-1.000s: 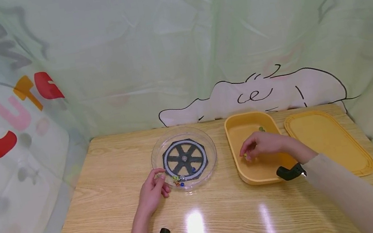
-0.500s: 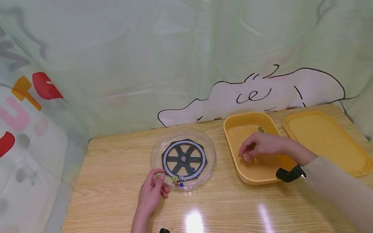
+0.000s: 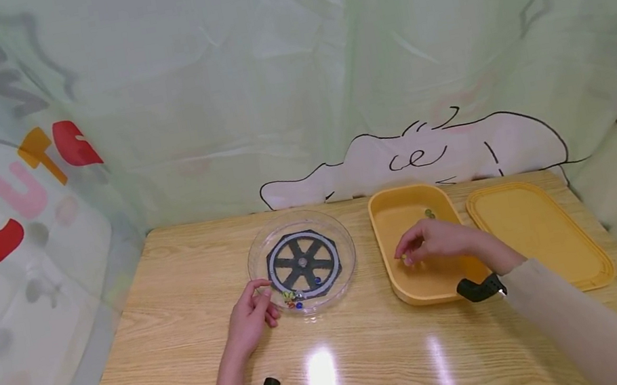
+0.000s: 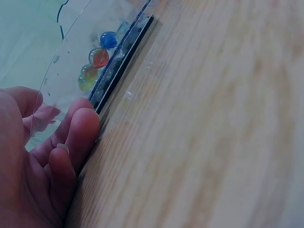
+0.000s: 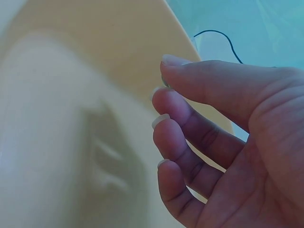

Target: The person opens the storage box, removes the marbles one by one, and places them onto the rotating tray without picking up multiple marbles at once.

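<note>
My left hand is at the near left side of a round clear plastic dish, fingers curled about its rim. In the left wrist view, fingertips touch the dish's lower outer edge. Several glass marbles lie in the dish, among them a blue marble and a red-orange marble. Over the yellow bin my right hand pinches a small yellow-green marble between thumb and index finger. In the right wrist view the thumb and fingers hide most of that marble.
Green marbles lie at the far end inside the bin. A flat yellow lid rests on the wooden table to the right. Under the clear dish's floor shows a black spoked wheel. A printed curtain hangs behind.
Both hands hold nearly the same positions throughout. The whole view has shifted very slightly; the marbles and containers have not visibly moved.
</note>
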Tool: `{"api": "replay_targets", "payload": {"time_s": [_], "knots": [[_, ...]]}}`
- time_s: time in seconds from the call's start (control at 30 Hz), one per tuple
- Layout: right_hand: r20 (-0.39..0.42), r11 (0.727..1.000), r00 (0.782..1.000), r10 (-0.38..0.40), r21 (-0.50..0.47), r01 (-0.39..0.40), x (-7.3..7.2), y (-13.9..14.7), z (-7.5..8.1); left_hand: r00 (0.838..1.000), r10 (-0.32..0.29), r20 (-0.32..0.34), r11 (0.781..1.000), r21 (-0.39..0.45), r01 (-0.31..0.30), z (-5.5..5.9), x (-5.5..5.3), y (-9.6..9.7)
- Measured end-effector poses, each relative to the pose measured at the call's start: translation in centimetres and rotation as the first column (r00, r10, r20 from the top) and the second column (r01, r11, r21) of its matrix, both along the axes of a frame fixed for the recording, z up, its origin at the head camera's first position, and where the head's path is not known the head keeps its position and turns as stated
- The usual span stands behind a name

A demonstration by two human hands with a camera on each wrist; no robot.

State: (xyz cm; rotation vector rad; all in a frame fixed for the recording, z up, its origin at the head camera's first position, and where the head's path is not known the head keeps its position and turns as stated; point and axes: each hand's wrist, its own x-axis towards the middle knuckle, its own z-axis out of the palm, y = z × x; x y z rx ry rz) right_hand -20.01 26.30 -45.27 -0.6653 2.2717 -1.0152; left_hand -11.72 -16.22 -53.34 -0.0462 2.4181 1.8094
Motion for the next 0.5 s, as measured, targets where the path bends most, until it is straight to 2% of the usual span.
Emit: {"api": "replay_targets", "payload": {"time_s": [0.5], "knots": [[0.015, 1.0, 1.0, -0.014, -0.019, 0.014, 0.01, -0.1, 0.14, 1.0, 0.001, -0.012, 1.0, -0.016, -0.001, -0.24, -0.01, -0.11]]}}
